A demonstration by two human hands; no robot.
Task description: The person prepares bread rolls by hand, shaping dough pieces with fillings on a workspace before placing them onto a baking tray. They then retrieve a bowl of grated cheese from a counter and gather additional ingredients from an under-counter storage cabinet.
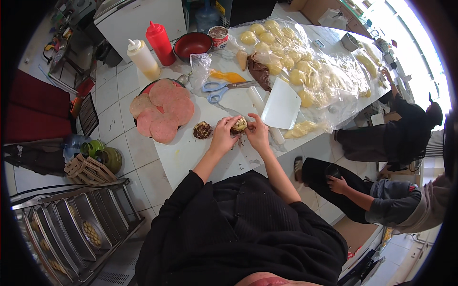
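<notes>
Both hands are at a small round pastry [238, 125] with dark sprinkles round its side and pale bits on top, close to the table's near edge. My left hand [223, 134] wraps its fingers round the left side. The fingers of my right hand [258, 134] are pinched against the right side. A second sprinkle-coated pastry [202, 130] lies just left of my left hand. Dark crumbs are scattered below the hands. Farther off lie blue-handled scissors [218, 90], a white dough scraper [282, 106] and a white rolling pin [275, 135], partly under the scraper.
A plate of pink meat slices [171, 107] stands left, with a red squeeze bottle [161, 44], a white one [143, 59] and a red bowl [192, 45] behind. Dough balls [298, 76] lie under plastic at right. Two people stand right; a tray rack [78, 229] is lower left.
</notes>
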